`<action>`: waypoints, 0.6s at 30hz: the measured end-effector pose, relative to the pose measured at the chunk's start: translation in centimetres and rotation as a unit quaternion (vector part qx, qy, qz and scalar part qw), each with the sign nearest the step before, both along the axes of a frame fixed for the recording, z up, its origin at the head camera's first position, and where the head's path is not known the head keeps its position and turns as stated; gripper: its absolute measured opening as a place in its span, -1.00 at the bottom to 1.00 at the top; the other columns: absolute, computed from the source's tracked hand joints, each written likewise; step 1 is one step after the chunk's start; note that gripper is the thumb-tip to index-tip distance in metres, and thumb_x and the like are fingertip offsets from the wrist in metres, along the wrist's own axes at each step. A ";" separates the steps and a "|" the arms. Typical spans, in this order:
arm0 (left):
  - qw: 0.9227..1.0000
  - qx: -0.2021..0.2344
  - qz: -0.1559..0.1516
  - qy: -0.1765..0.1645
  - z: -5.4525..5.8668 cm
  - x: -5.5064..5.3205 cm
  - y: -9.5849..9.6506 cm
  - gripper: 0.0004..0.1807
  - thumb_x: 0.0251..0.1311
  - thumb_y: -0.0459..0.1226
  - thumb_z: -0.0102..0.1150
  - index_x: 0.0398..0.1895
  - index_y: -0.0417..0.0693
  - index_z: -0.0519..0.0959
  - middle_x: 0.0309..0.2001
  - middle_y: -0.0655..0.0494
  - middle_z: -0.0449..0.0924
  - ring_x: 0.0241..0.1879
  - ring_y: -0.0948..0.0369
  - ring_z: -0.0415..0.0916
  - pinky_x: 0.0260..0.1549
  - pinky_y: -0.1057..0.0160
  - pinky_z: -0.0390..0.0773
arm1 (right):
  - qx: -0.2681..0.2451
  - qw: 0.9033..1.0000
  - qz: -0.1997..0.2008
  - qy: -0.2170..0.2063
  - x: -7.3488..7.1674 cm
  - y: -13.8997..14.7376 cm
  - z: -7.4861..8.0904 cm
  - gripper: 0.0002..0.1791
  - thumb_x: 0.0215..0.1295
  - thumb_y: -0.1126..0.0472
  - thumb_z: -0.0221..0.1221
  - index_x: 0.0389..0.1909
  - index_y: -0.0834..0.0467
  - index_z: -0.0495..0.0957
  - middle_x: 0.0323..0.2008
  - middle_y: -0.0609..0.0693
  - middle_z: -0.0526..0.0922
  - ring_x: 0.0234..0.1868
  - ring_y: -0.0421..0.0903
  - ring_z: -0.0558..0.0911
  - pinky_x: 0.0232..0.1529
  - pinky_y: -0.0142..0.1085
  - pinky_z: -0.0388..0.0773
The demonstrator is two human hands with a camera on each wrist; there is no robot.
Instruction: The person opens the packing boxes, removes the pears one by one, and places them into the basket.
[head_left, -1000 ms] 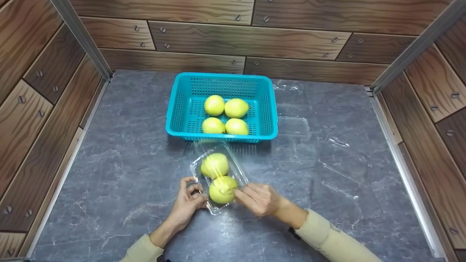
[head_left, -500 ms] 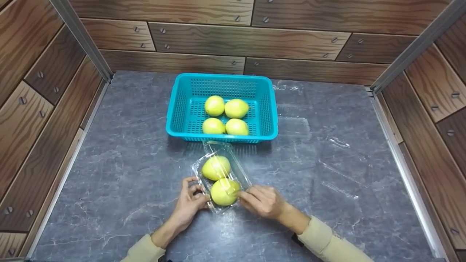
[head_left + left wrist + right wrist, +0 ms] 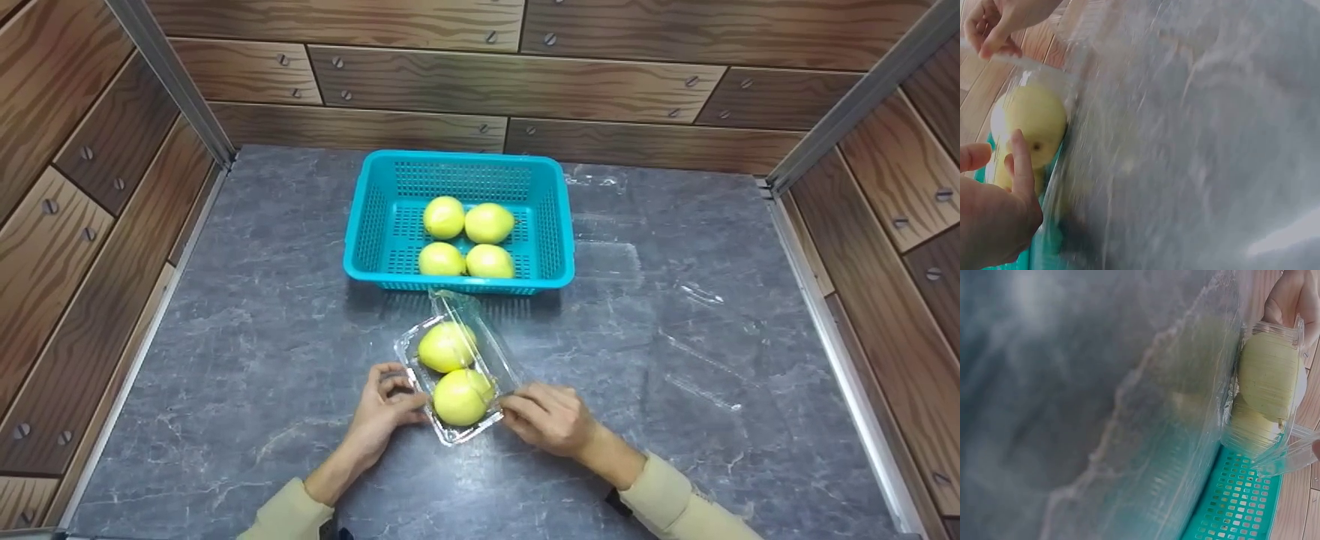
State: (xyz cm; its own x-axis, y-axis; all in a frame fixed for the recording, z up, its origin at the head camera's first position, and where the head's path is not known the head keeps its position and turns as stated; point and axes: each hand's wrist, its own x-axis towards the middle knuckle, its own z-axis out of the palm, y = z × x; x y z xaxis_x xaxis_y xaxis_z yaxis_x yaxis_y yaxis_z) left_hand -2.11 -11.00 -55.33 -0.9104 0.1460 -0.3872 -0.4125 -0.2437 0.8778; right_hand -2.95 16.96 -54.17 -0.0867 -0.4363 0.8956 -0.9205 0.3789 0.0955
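Two yellow-green pears (image 3: 459, 397) lie in a clear plastic clamshell box (image 3: 454, 438) before the basket in the head view. Its hinged lid (image 3: 501, 352) stands raised along the right side. My right hand (image 3: 551, 418) pinches the lid near its front corner. My left hand (image 3: 386, 412) rests against the left side of the box, thumb and forefinger apart. In the left wrist view the left forefinger (image 3: 1023, 169) reaches along the side by a pear (image 3: 1036, 121). The right wrist view shows the pears (image 3: 1268, 374) through the clear wall.
Right behind the box stands a turquoise plastic basket (image 3: 360, 225) with several more pears (image 3: 489, 223). Further clear plastic boxes (image 3: 611, 259) lie on the grey marbled tabletop (image 3: 247, 300) to the right. Wood-patterned walls (image 3: 420, 79) enclose the back and sides.
The lid has swung a little outward to the right, with my right hand moving right and slightly down. The left hand stays by the box's left side.
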 end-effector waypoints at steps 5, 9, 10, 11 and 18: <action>1.000 -0.008 0.016 -0.005 0.0 -2.1 -1.5 -0.39 0.18 -0.57 0.24 0.26 -0.31 0.23 -0.16 0.02 0.44 -0.34 0.18 0.58 -0.32 0.18 0.81 | -0.009 1.000 0.001 -0.010 0.2 0.1 0.0 -0.83 0.34 0.39 0.20 -0.40 0.31 0.73 -0.51 0.04 0.73 -0.57 -0.17 0.67 -0.44 -0.52 0.70; 1.000 -0.014 0.010 -0.003 0.1 -3.7 -2.6 -0.41 0.21 -0.55 0.24 0.29 -0.31 0.28 -0.15 0.01 0.45 -0.31 0.18 0.58 -0.28 0.17 0.81 | -0.014 1.000 -0.002 -0.016 0.3 0.2 0.0 -0.83 0.35 0.38 0.22 -0.41 0.31 0.73 -0.50 0.07 0.73 -0.56 -0.16 0.68 -0.42 -0.51 0.71; 1.000 -0.016 0.007 -0.002 0.2 -4.1 -2.8 -0.42 0.22 -0.54 0.24 0.29 -0.31 0.29 -0.15 0.01 0.44 -0.30 0.19 0.58 -0.27 0.16 0.81 | -0.015 1.000 -0.003 -0.016 0.3 0.2 0.0 -0.83 0.35 0.38 0.23 -0.42 0.31 0.73 -0.50 0.07 0.73 -0.56 -0.16 0.68 -0.42 -0.51 0.71; 1.000 -0.019 0.003 -0.002 0.2 -4.5 -3.0 -0.43 0.24 -0.53 0.24 0.29 -0.32 0.29 -0.14 0.01 0.44 -0.30 0.19 0.57 -0.26 0.16 0.80 | -0.016 1.000 -0.004 -0.016 0.3 0.2 0.0 -0.83 0.35 0.38 0.22 -0.42 0.31 0.72 -0.50 0.07 0.73 -0.56 -0.15 0.68 -0.43 -0.51 0.71; 0.997 -0.052 -0.052 0.002 0.6 -7.7 -4.0 -0.44 0.35 -0.42 0.23 0.36 -0.36 0.32 -0.14 0.06 0.48 -0.26 0.20 0.55 -0.19 0.19 0.78 | -0.026 0.999 -0.007 -0.020 0.5 0.3 -0.4 -0.83 0.34 0.39 0.22 -0.44 0.30 0.70 -0.50 0.07 0.73 -0.55 -0.16 0.67 -0.43 -0.50 0.71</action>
State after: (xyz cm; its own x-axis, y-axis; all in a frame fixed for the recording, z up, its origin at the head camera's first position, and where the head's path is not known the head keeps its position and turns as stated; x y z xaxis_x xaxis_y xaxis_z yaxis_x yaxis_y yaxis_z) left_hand -9.86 -14.95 -54.74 -0.8940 0.2000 -0.4011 -0.4268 -0.1072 0.8980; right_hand -2.48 17.28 -54.53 -0.1291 -0.3886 0.9123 -0.9179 0.3949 0.0383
